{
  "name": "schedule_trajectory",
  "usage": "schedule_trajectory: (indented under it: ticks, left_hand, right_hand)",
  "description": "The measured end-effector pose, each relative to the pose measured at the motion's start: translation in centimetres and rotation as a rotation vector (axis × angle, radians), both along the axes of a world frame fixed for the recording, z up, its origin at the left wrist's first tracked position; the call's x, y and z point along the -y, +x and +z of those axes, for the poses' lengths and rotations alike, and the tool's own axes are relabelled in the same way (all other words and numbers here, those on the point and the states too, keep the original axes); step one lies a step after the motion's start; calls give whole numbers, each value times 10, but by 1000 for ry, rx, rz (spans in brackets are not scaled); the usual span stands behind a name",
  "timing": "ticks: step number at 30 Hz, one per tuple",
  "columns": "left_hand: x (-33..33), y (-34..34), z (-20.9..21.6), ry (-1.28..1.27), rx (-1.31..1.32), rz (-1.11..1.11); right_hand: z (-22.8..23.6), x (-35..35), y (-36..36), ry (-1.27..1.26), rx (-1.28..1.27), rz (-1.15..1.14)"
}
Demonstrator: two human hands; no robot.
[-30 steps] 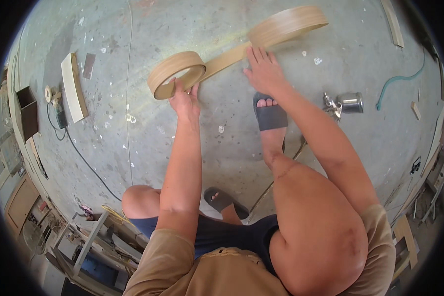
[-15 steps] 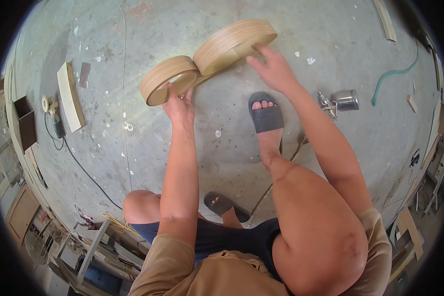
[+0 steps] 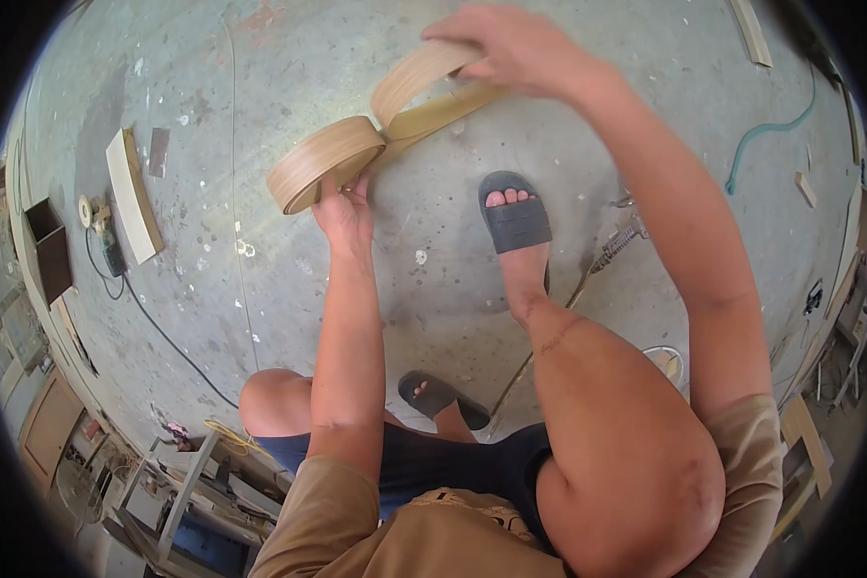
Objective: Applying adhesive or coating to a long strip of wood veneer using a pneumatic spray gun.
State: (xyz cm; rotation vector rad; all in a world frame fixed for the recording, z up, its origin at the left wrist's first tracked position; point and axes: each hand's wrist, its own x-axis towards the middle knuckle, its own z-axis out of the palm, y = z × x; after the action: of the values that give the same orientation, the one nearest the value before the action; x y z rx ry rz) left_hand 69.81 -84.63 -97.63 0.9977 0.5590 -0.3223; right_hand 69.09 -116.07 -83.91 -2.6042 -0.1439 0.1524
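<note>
Head view, from the left: a corded power tool (image 3: 104,236) lies beside a pale curved board (image 3: 135,197). Next, the left hand (image 3: 344,212) grips the near edge of a coiled wood-grain strip (image 3: 328,159) at the concrete floor (image 3: 424,318). Rightward, the strip's looser loop (image 3: 422,77) meets the blurred right hand (image 3: 511,48); whether that one clasps it, I cannot tell. Farther right lies a teal hose (image 3: 766,130).

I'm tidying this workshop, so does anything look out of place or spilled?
White splotches dot the floor, like dried spills; of what I cannot tell. A black cord trails across it at left and a teal hose lies loose at right, perhaps trip hazards. The coil in the left hand shows no clear damage.
</note>
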Motion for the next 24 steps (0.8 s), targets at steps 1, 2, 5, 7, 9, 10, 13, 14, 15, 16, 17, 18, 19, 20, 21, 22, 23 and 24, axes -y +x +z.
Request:
schedule_trajectory:
  ticks: [1, 2, 5, 7, 9, 10, 13, 14, 15, 16, 17, 18, 19, 20, 21, 22, 23, 24]
  left_hand:
    - [-4, 0, -1, -12, 1, 12]
    - [-14, 2, 0, 2, 7, 19]
    - [-22, 7, 0, -6, -11, 32]
    - [-35, 9, -2, -75, -13, 34]
    - [-22, 5, -8, -103, -27, 21]
    - [-17, 2, -11, -110, -41, 13]
    - [-22, 1, -9, -125, -33, 33]
    - [-16, -1, -7, -130, -37, 27]
    - [-12, -4, -4, -142, -56, 21]
    - [-11, -5, 1, -144, -69, 17]
    - [-9, -7, 6, -143, -67, 13]
    - [-7, -8, 10, -124, -60, 22]
    - [-5, -10, 16, -109, -53, 30]
    - [-3, -10, 21, -111, -51, 23]
    - [-2, -11, 27, -70, -49, 23]
    - [-1, -11, 36, -29, -46, 22]
    - [1, -11, 43, -34, -46, 14]
    - [2, -11, 51, -1, -28, 14]
  right_hand:
    - [-6, 11, 3, -3, -14, 46]
    - [3, 22, 5, 198, -32, -101]
    - [1, 93, -16, 621, 34, -545]
    - [13, 91, -26, 849, -7, -982]
    - [-31, 147, -55, 919, -56, -1059]
    - [-55, 163, -66, 1006, -118, -1133]
    - [-92, 142, -68, 1000, -158, -1278]
    - [-100, 143, -73, 996, -155, -1405]
    - [-107, 145, -79, 996, -181, -1396]
    - [-110, 142, -80, 1001, -179, -1399]
    - [-112, 139, -81, 1001, -191, -1394]
    - [-113, 137, -81, 1001, -203, -1389]
    - [-112, 136, -81, 1002, -197, -1394]
    - [-111, 136, -81, 934, -195, -1389]
    - [-110, 135, -80, 866, -195, -1384]
    - [-107, 137, -78, 867, -186, -1388]
    - [-103, 140, -77, 899, -220, -1405]
    - [-100, 142, -77, 931, -253, -1420]
